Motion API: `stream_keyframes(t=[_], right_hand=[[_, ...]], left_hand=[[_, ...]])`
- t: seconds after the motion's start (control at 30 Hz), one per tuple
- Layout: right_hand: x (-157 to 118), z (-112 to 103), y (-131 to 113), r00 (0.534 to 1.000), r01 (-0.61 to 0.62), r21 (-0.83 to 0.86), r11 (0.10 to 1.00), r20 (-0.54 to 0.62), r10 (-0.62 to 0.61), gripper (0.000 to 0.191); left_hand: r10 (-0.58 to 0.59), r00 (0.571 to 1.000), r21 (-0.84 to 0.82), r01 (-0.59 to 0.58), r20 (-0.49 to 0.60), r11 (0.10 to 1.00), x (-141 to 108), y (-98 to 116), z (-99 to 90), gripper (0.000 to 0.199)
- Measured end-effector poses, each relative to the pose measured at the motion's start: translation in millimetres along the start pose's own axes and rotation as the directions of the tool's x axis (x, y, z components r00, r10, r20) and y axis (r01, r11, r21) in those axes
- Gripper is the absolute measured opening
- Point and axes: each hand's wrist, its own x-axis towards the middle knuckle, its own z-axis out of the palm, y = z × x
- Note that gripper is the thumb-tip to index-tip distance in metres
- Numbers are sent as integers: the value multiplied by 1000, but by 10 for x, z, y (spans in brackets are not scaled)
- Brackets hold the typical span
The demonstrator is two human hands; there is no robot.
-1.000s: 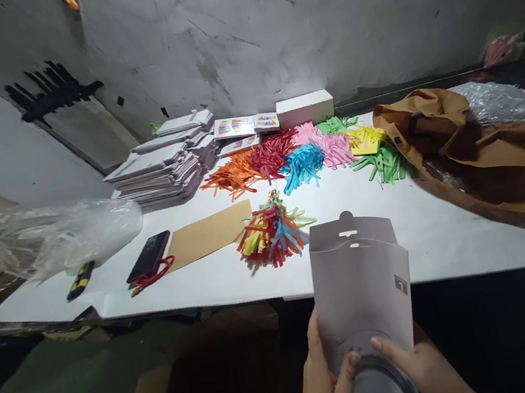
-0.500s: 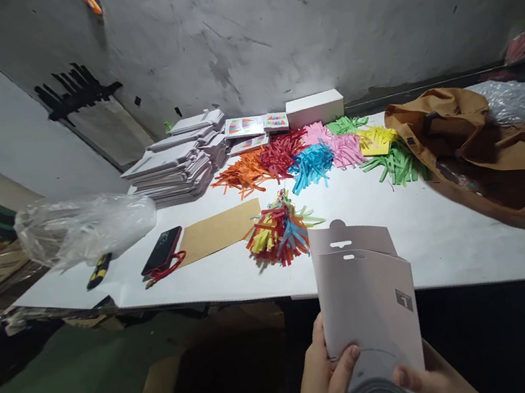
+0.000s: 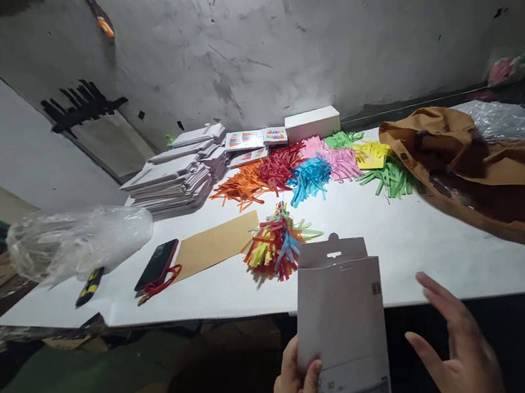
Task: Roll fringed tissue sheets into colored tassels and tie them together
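Note:
A grey-white cardboard package box with a hang-hole tab at its top stands upright in front of me, over the table's front edge. My left hand is closed on its lower left side, thumb on the front face. My right hand is off the box to its right, fingers apart and holding nothing. Just beyond the box, a multicoloured paper tassel bunch lies on the white table. Behind it are fringed paper bundles in orange, red, blue, pink, yellow and green.
Stacked flat white boxes, printed cards and a white box stand by the wall. At left are a plastic bag, a cutter, a phone and brown card. Brown cloth covers the right side.
My right hand has let go of the box and moved right, its fingers spreading. The box, still in my left hand, has shifted slightly left and turned, tilting its top tab away.

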Motion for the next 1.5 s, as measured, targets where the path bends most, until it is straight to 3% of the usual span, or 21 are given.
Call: stream_keyframes(t=[0.07, 0.17, 0.23, 0.27, 0.3, 0.4, 0.47, 0.53, 0.57, 0.67, 0.7, 0.77, 0.87, 0.93, 1.0, 1.17, 1.23, 1.33, 1.4, 1.43, 1.5], right_hand=[[217, -43, -75, 960, 264, -138, 954, 137, -246, 68], [450, -40, -175, 917, 337, -169, 926, 281, -283, 62], [530, -38, -216, 930, 237, -96, 967, 309, -197, 52], [559, -47, -235, 929, 131, -39, 991, 355, -109, 48], [588, -65, -258, 902, -6, 12, 1000, 431, 0, 46], [698, -155, -356, 728, -372, 63, 926, 639, 249, 46], [783, -219, -437, 706, -435, 80, 897, 648, 285, 40], [859, -267, -504, 687, -401, 44, 915, 675, 269, 29], [892, -281, -525, 639, -365, 1, 931, 728, 250, 23], [984, -290, -537, 412, -264, -99, 959, 888, 205, 15], [1019, -288, -531, 359, -247, -107, 963, 913, 194, 17], [1102, -290, -529, 330, -207, -115, 972, 927, 180, 21], [1251, -316, -577, 297, -93, -122, 988, 944, 144, 15], [1345, -336, -630, 250, -6, -137, 991, 959, 134, 10], [1417, -343, -676, 221, 73, -141, 987, 968, 121, 9], [1492, -283, -717, 289, 170, 17, 985, 955, -67, 18], [1489, -245, -718, 336, 238, 18, 971, 937, -100, 22], [1468, -217, -694, 437, 341, -61, 938, 894, -101, 21], [1427, -238, -633, 551, 385, -64, 921, 816, -173, 18], [1386, -257, -582, 634, 401, -48, 915, 735, -240, 16], [1235, -284, -443, 832, 374, -34, 927, 455, -319, 23]], left_hand=[[68, 998, 15, -68, 11, 998, -19, -23, -8, 47], [134, 991, 21, -134, -1, 991, -41, -52, -12, 44], [146, 989, 34, -145, -36, 989, -61, -77, -12, 41], [150, 988, 39, -148, -47, 988, -76, -93, -10, 39], [154, 987, 40, -152, -48, 988, -94, -110, -6, 39], [143, 989, 44, -141, -48, 989, -164, -163, 14, 41], [129, 988, 67, -123, -89, 990, -204, -195, 29, 45], [137, 983, 94, -126, -123, 988, -220, -219, 38, 45], [158, 981, 100, -147, -115, 984, -216, -226, 41, 44], [266, 964, 129, -261, -16, 957, -147, -200, 42, 39], [311, 950, 158, -311, 24, 937, -107, -171, 43, 39], [417, 899, 234, -438, 136, 868, -10, -86, 52, 48], [503, 803, 256, -584, 318, 770, 119, 57, 106, 78], [512, 789, 226, -596, 339, 770, 169, 123, 166, 84], [535, 793, 211, -598, 291, 773, 193, 162, 225, 76], [571, 788, 145, -608, 231, 781, 212, 262, 279, 59], [516, 826, 73, -543, 229, 837, 205, 308, 282, 45], [356, 916, -10, -361, 184, 933, 181, 333, 292, 19], [242, 965, -46, -238, 100, 970, 167, 326, 288, 16], [179, 982, -64, -175, 58, 982, 165, 323, 278, 20], [39, 999, -112, -40, -19, 993, 170, 327, 242, 29]])
